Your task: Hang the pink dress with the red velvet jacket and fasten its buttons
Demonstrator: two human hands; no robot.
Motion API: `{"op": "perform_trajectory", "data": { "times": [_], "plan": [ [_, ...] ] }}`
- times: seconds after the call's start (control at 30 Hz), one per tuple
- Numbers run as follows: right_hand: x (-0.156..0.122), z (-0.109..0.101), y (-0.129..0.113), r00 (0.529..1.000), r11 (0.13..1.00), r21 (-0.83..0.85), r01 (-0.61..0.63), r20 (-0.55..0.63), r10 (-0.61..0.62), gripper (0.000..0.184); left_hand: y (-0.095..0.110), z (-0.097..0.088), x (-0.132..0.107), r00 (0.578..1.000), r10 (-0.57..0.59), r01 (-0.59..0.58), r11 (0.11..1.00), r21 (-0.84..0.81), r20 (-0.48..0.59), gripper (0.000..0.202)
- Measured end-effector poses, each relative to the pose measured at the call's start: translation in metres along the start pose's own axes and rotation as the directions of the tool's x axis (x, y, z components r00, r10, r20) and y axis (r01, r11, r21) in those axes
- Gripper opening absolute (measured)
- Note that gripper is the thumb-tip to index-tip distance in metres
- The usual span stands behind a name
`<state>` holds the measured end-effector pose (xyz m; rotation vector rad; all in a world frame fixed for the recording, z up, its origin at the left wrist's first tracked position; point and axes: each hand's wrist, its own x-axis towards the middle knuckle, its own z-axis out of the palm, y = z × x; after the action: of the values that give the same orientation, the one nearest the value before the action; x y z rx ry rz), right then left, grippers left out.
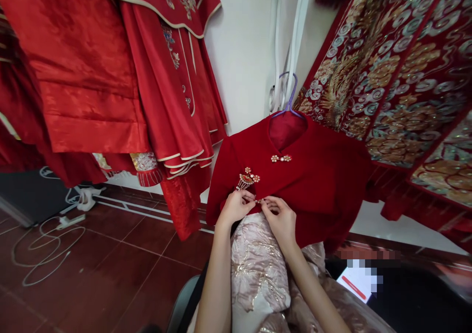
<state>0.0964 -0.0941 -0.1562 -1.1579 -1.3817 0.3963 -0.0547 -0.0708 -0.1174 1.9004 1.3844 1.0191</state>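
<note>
A dark red velvet jacket [317, 176] hangs on a purple hanger [291, 99] in front of me. At its lower front edge, my left hand [238, 208] and my right hand [280, 220] meet, fingertips pinching the two sides of a small pearly clasp [258, 201]. Fingers partly cover that clasp, so I cannot tell whether it is fastened. Just above my left hand sits a fan-shaped brooch [245, 180] with dangling strands. A beaded clasp [281, 159] lies across the jacket below the neckline. Pale, gold-patterned fabric [258, 264] rests beneath my forearms.
Red garments [165, 97] hang on the left, and richly embroidered ones [398, 72] on the right. White straps [287, 33] run up from the hanger. A looped cable [47, 244] lies on the tiled floor [121, 269]. A lit screen [356, 281] is at lower right.
</note>
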Motion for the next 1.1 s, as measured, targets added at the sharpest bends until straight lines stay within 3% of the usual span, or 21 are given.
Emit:
{"op": "perform_trajectory", "data": {
  "times": [0.27, 0.73, 0.9, 1.1],
  "plan": [
    [-0.002, 0.004, -0.001, 0.999, 1.0, -0.02, 0.007, -0.048, -0.008, 0.021, -0.015, -0.004, 0.001, 0.987, 0.16, -0.159, 0.981, -0.107, 0.002, 0.017],
    [0.0, 0.008, 0.0, 0.999, 0.999, -0.052, 0.007, -0.04, -0.009, 0.018, -0.027, -0.005, 0.007, 0.985, 0.171, -0.161, 0.958, -0.238, 0.021, 0.02],
    [-0.002, 0.007, -0.002, 1.0, 1.0, 0.025, 0.015, -0.012, -0.014, 0.015, -0.025, -0.002, 0.007, 0.988, 0.154, -0.148, 0.974, -0.169, 0.027, 0.018],
    [-0.005, 0.007, -0.001, 0.994, 0.986, -0.126, 0.11, 0.035, -0.107, 0.022, -0.02, 0.001, 0.004, 0.988, 0.144, -0.142, 0.989, -0.04, 0.048, 0.016]
  ]
}}
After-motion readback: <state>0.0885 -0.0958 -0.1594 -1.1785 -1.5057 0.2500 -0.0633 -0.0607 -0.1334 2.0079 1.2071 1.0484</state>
